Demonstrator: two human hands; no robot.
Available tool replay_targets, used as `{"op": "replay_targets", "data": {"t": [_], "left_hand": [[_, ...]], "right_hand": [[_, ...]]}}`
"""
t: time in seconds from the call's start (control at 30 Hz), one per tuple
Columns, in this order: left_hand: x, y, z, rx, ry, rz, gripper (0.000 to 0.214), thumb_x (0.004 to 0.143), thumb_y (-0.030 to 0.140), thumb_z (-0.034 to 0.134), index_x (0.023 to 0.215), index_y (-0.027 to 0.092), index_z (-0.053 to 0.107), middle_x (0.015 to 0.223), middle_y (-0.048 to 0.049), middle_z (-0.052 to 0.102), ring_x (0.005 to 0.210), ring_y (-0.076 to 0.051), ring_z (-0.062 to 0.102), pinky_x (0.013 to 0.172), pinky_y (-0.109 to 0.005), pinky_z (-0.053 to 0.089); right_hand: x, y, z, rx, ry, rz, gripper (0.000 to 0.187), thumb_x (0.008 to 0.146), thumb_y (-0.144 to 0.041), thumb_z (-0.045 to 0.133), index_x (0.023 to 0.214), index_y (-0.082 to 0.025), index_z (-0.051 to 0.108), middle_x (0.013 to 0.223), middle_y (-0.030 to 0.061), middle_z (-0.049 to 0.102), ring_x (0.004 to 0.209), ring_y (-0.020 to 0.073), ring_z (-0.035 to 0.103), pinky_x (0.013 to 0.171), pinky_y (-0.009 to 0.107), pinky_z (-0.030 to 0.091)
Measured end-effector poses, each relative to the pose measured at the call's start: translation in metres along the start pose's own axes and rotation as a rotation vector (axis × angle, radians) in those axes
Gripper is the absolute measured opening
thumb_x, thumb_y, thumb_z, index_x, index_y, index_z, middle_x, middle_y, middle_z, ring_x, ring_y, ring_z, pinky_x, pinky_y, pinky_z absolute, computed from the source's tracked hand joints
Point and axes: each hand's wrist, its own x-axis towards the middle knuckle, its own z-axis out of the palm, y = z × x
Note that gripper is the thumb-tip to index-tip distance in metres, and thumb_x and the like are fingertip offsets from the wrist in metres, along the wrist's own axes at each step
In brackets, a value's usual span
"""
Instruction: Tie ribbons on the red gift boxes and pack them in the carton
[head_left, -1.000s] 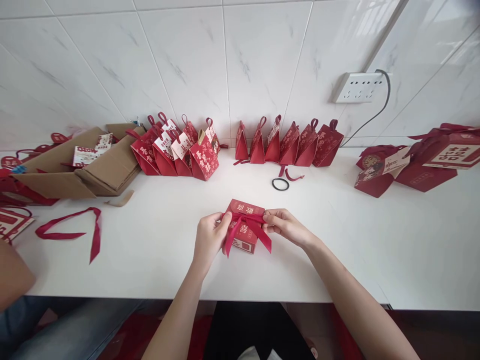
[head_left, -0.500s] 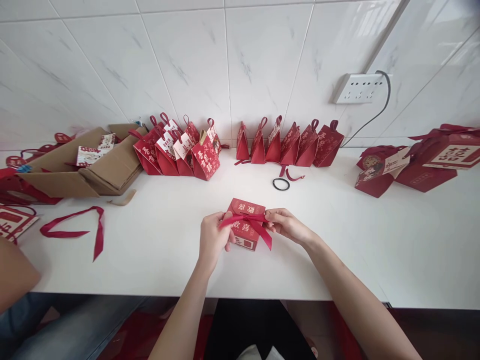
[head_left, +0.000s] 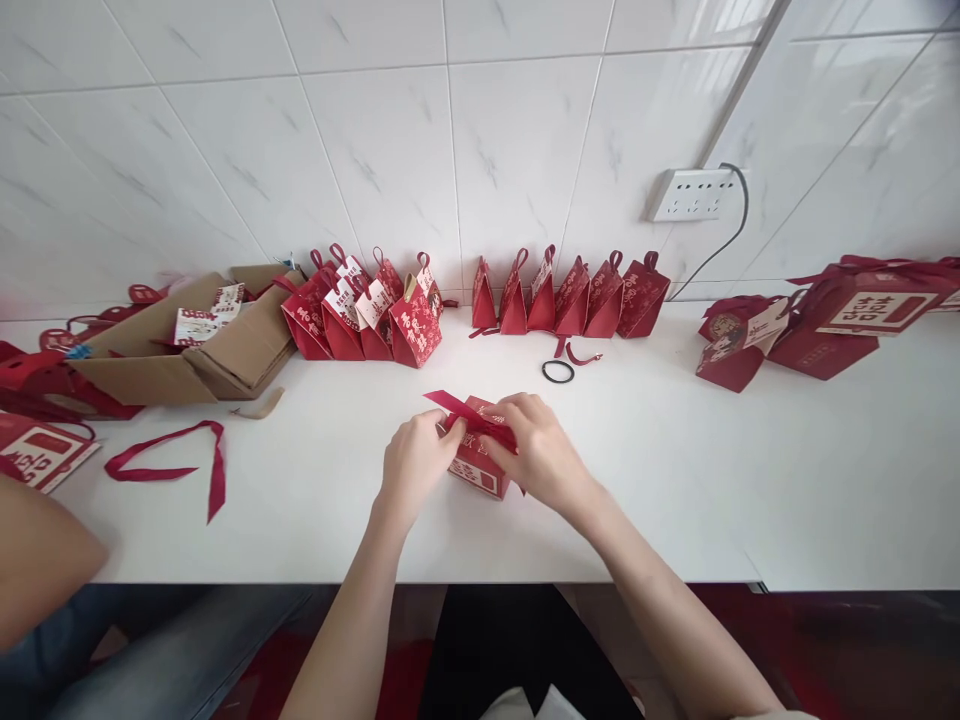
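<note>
The right hand (head_left: 544,450) is shifting inward over the red gift box (head_left: 476,477), its grip too hidden to tell; the left hand (head_left: 418,458) is pinching satin ribbon (head_left: 445,402), slanting across the box between both hands.

L hand (head_left: 416,458) & R hand (head_left: 551,455) close tog., fingers (head_left: 527,410) bent

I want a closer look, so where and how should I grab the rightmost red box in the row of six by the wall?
Probably the loop on top of that box, pinched from above: the loop stands up from its peak, while the neighbouring box sits close on the left and the wall behind.
</note>
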Motion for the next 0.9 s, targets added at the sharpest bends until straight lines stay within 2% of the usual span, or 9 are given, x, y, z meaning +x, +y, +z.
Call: {"op": "replay_targets", "data": {"t": [0.13,0.23,0.37,0.53,0.7,0.83,0.9], "left_hand": [[0.02,-0.012,0.003,-0.123,0.088,0.148,0.017,0.072,0.032,0.056,0.06,0.021,0.051,0.069,-0.0024,0.054,0.069,-0.019,0.053,0.063,-0.029,0.039],[0.031,-0.021,0.007,-0.252,0.022,0.178,0.011,0.072,0.03,0.055,0.071,0.02,0.059,0.085,-0.0051,0.058,0.087,-0.021,0.056,0.074,-0.029,0.044],[0.029,-0.026,0.016,-0.43,-0.12,0.154,0.019,0.079,0.035,0.049,0.077,0.019,0.058,0.077,-0.0016,0.061,0.073,-0.016,0.06,0.063,-0.024,0.047],[0.008,-0.021,0.029,-0.541,-0.146,0.06,0.023,0.079,0.035,0.049,0.063,0.018,0.05,0.054,0.0038,0.049,0.046,-0.01,0.046,0.043,-0.021,0.035],[-0.004,-0.017,0.033,-0.58,-0.104,0.054,0.022,0.08,0.033,0.051,0.064,0.019,0.051,0.057,0.0043,0.048,0.049,-0.009,0.043,0.045,-0.021,0.033],[-0.004,-0.017,0.034,-0.577,-0.054,0.074,0.025,0.08,0.031,0.051,0.059,0.019,0.044,0.055,0.005,0.046,0.053,-0.01,0.044,0.049,-0.021,0.034],[-0.004,-0.018,0.035,-0.562,-0.042,0.074,0.023,0.08,0.031,0.052,0.06,0.019,0.048,0.057,0.0043,0.049,0.055,-0.011,0.046,0.051,-0.021,0.036]], "right_hand": [[0.01,-0.014,0.024,-0.206,-0.075,0.089,0.017,0.087,-0.014,0.05,0.1,-0.014,0.06,0.096,0.0118,0.065,0.089,0.0267,0.058,0.077,0.04,0.046],[0.012,-0.008,0.033,-0.176,-0.054,0.119,0.019,0.085,-0.009,0.05,0.101,-0.015,0.059,0.093,0.0094,0.067,0.088,0.0248,0.06,0.079,0.038,0.046],[0.007,0.0,0.027,-0.149,-0.02,0.107,0.019,0.085,-0.013,0.054,0.103,-0.017,0.056,0.094,0.0083,0.068,0.087,0.0228,0.061,0.077,0.035,0.048],[-0.003,-0.007,0.012,-0.404,0.015,0.065,0.005,0.087,-0.021,0.056,0.09,-0.017,0.057,0.09,0.0102,0.065,0.078,0.0238,0.06,0.069,0.036,0.047],[-0.01,-0.011,0.013,-0.46,0.022,-0.032,0.02,0.093,-0.016,0.043,0.08,-0.016,0.059,0.079,0.0074,0.064,0.068,0.0202,0.059,0.06,0.031,0.045],[-0.016,-0.008,0.016,-0.319,0.098,0.023,0.019,0.093,-0.015,0.04,0.101,-0.016,0.057,0.086,0.007,0.066,0.073,0.0181,0.062,0.055,0.026,0.044],[-0.019,-0.007,0.018,-0.272,0.122,0.067,0.018,0.092,-0.019,0.043,0.104,-0.016,0.056,0.087,0.007,0.065,0.072,0.0173,0.062,0.053,0.025,0.044]]}}
